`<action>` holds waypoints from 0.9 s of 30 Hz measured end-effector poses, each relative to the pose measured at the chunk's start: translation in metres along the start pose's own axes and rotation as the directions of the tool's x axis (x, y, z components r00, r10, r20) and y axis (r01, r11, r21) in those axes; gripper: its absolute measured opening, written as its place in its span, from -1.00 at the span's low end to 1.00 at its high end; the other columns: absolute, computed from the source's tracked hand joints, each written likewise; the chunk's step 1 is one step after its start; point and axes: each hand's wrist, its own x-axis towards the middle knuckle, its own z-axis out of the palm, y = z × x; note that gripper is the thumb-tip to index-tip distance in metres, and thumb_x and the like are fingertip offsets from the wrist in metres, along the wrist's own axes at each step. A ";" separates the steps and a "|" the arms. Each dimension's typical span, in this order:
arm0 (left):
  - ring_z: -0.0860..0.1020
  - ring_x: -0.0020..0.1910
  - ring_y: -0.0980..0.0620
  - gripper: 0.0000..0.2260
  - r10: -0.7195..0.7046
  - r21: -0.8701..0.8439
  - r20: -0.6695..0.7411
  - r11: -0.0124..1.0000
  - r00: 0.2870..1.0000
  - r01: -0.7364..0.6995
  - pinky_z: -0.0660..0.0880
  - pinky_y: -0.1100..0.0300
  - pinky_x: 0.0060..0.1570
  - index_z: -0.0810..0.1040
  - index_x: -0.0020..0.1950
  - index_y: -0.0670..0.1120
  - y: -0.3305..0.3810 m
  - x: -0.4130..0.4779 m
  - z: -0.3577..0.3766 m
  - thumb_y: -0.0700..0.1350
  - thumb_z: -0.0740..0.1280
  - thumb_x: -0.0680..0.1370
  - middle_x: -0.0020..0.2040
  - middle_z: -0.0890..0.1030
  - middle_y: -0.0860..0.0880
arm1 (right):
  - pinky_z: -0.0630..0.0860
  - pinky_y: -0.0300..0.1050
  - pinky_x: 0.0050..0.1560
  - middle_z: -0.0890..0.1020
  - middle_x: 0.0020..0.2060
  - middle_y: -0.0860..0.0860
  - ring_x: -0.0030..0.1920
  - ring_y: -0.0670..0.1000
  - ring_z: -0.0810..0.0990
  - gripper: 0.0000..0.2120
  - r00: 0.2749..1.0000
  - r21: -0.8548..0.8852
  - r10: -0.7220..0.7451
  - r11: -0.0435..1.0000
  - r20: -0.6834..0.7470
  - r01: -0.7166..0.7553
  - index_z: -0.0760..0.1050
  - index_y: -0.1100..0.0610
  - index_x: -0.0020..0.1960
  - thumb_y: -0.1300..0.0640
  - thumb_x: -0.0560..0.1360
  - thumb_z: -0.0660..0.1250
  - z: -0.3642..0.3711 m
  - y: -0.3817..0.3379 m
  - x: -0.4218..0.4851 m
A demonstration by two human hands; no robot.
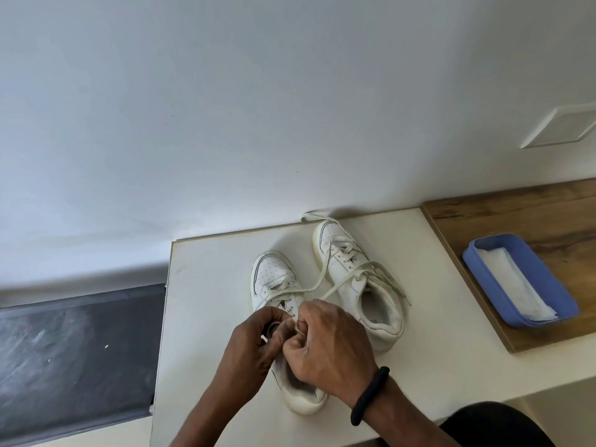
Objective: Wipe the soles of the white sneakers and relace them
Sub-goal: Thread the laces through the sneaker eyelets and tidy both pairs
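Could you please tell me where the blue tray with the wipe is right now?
The blue tray sits at the right of the head view, on the wooden board, right of the sneakers.

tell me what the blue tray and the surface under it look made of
Blue tray: probably plastic or silicone, judging by its smooth matte finish and rounded moulded rim. Surface under it: wood or wood-look laminate, showing brown grain and knots; which one is unclear.
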 end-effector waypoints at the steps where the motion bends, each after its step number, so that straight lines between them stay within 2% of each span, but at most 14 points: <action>1: 0.55 -0.27 0.18 -0.82 -0.004 -0.004 0.008 1.000 1.000 0.004 0.46 0.28 -0.28 0.65 -0.07 0.00 0.001 0.000 0.000 0.07 0.35 0.59 -0.23 0.67 0.03 | 0.19 -0.25 -0.38 0.30 -0.41 -0.12 -0.38 -0.08 0.31 -0.79 1.000 -0.002 -0.002 1.000 0.029 0.002 0.14 -0.03 -0.34 -0.05 0.34 0.15 -0.004 -0.001 0.000; 3: 0.51 -0.31 0.19 -0.75 -0.004 0.000 0.022 1.000 1.000 0.004 0.43 0.28 -0.28 0.64 -0.07 0.00 0.001 -0.001 -0.001 0.15 0.32 0.57 -0.24 0.65 0.04 | 0.14 -0.24 -0.42 0.29 -0.47 -0.10 -0.45 -0.08 0.26 -0.74 0.997 0.002 -0.013 1.000 0.076 0.013 0.13 -0.01 -0.38 -0.04 0.35 0.18 -0.010 0.000 0.002; 6: 0.49 -0.30 0.13 -0.74 0.000 0.017 0.045 1.000 0.999 -0.001 0.44 0.17 -0.25 0.62 -0.06 -0.04 0.000 0.000 -0.002 0.12 0.33 0.65 -0.22 0.63 -0.11 | 0.22 -0.20 -0.40 0.33 -0.50 -0.08 -0.45 -0.05 0.32 -0.75 0.995 0.112 -0.028 0.994 0.099 0.017 0.18 0.03 -0.41 -0.08 0.33 0.15 -0.011 0.005 0.003; 8: 0.49 -0.33 0.11 -0.76 -0.004 -0.008 0.064 1.000 0.998 0.005 0.46 0.15 -0.26 0.60 -0.08 -0.08 0.002 0.001 -0.002 0.05 0.33 0.67 -0.27 0.60 -0.14 | 0.26 -0.22 -0.38 0.35 -0.42 -0.10 -0.40 -0.05 0.35 -0.79 0.997 0.137 -0.075 0.988 0.015 0.072 0.20 0.01 -0.38 -0.07 0.32 0.13 -0.010 0.008 0.003; 10: 0.49 -0.34 0.08 -0.71 -0.018 -0.042 0.058 0.999 0.998 0.020 0.47 0.15 -0.27 0.58 -0.09 -0.13 0.004 0.001 -0.003 0.07 0.31 0.65 -0.31 0.58 -0.12 | 0.30 -0.23 -0.36 0.37 -0.29 -0.10 -0.34 -0.05 0.37 -0.85 0.983 0.084 -0.167 0.981 -0.071 0.173 0.25 0.02 -0.29 -0.01 0.35 0.17 -0.007 0.009 0.002; 12: 0.50 -0.33 0.06 -0.70 -0.034 -0.057 0.042 0.998 0.999 0.036 0.48 0.12 -0.27 0.58 -0.08 -0.15 0.002 0.002 -0.004 0.06 0.31 0.67 -0.29 0.60 -0.16 | 0.43 -0.12 -0.35 0.44 -0.27 -0.06 -0.33 -0.02 0.43 -0.88 0.965 0.124 -0.215 0.964 -0.149 0.234 0.32 0.08 -0.25 0.07 0.39 0.23 -0.002 0.010 0.003; 13: 0.50 -0.33 0.05 -0.72 -0.042 -0.059 0.039 0.997 0.998 0.044 0.49 0.11 -0.26 0.58 -0.07 -0.16 0.000 0.002 -0.004 0.03 0.31 0.69 -0.28 0.60 -0.16 | 0.48 -0.07 -0.33 0.49 -0.28 -0.05 -0.34 -0.02 0.47 -0.88 0.962 0.185 -0.202 0.954 -0.186 0.236 0.36 0.11 -0.24 0.09 0.40 0.27 -0.002 0.010 0.002; 15: 0.49 -0.32 0.04 -0.76 -0.053 -0.054 0.031 0.997 0.998 0.055 0.49 0.11 -0.26 0.58 -0.06 -0.14 -0.003 0.002 -0.004 -0.01 0.30 0.70 -0.28 0.59 -0.09 | 0.53 -0.10 -0.33 0.57 -0.33 -0.07 -0.38 -0.07 0.53 -0.89 0.975 0.347 -0.083 0.925 -0.207 0.153 0.44 0.11 -0.23 0.13 0.40 0.35 -0.003 0.010 0.002; 16: 0.49 -0.33 0.04 -0.78 -0.053 -0.047 0.024 0.997 0.998 0.055 0.50 0.11 -0.25 0.58 -0.05 -0.12 -0.003 0.002 -0.005 -0.01 0.30 0.70 -0.27 0.59 -0.07 | 0.54 -0.12 -0.33 0.60 -0.34 -0.07 -0.39 -0.08 0.55 -0.89 0.987 0.449 0.008 0.891 -0.161 0.065 0.46 0.10 -0.22 0.16 0.40 0.40 -0.007 0.010 0.002; 18: 0.49 -0.33 0.05 -0.80 -0.054 -0.036 0.012 0.998 0.998 0.054 0.50 0.12 -0.25 0.58 -0.04 -0.10 -0.002 0.002 -0.005 -0.01 0.30 0.70 -0.26 0.59 -0.05 | 0.52 -0.05 -0.35 0.66 -0.34 0.01 -0.42 -0.04 0.55 -0.89 0.992 0.667 0.119 0.737 0.033 -0.111 0.49 0.10 -0.18 0.19 0.38 0.42 -0.019 0.007 0.001; 20: 0.49 -0.32 0.04 -0.80 -0.064 -0.037 0.010 0.997 0.998 0.064 0.50 0.12 -0.25 0.58 -0.02 -0.10 -0.002 0.002 -0.005 -0.01 0.30 0.70 -0.25 0.59 -0.05 | 0.38 -0.14 -0.46 0.64 -0.37 0.14 -0.52 0.00 0.41 -0.90 0.975 0.812 0.064 0.544 0.212 -0.213 0.49 0.17 -0.10 0.22 0.40 0.37 -0.036 0.005 -0.002; 21: 0.49 -0.32 0.04 -0.80 -0.071 -0.039 0.010 0.997 0.997 0.071 0.49 0.12 -0.25 0.58 0.00 -0.11 -0.003 0.002 -0.005 -0.01 0.30 0.70 -0.25 0.59 -0.05 | 0.31 -0.21 -0.51 0.61 -0.40 0.18 -0.56 -0.01 0.33 -0.89 0.969 0.849 0.001 0.480 0.248 -0.219 0.50 0.22 -0.06 0.24 0.42 0.35 -0.047 0.005 -0.005; 24: 0.48 -0.29 0.02 -0.81 -0.080 -0.048 0.003 0.996 0.997 0.080 0.48 0.09 -0.24 0.58 0.00 -0.11 -0.002 0.002 -0.006 -0.01 0.31 0.70 -0.24 0.59 -0.07 | 0.20 -0.31 -0.56 0.54 -0.46 0.14 -0.58 -0.01 0.23 -0.91 0.964 0.915 -0.170 0.384 0.202 -0.124 0.55 0.24 -0.06 0.21 0.48 0.36 -0.092 0.001 -0.017; 27: 0.50 -0.27 -0.01 -0.82 -0.070 -0.032 -0.012 0.997 0.997 0.070 0.50 0.04 -0.24 0.59 -0.01 -0.09 0.000 0.001 -0.007 -0.02 0.32 0.69 -0.21 0.63 -0.17 | 0.20 -0.34 -0.54 0.47 -0.48 0.07 -0.52 -0.01 0.29 -0.76 0.981 0.929 -0.182 0.371 0.073 0.000 0.58 0.16 -0.07 0.00 0.43 0.49 -0.133 -0.003 -0.026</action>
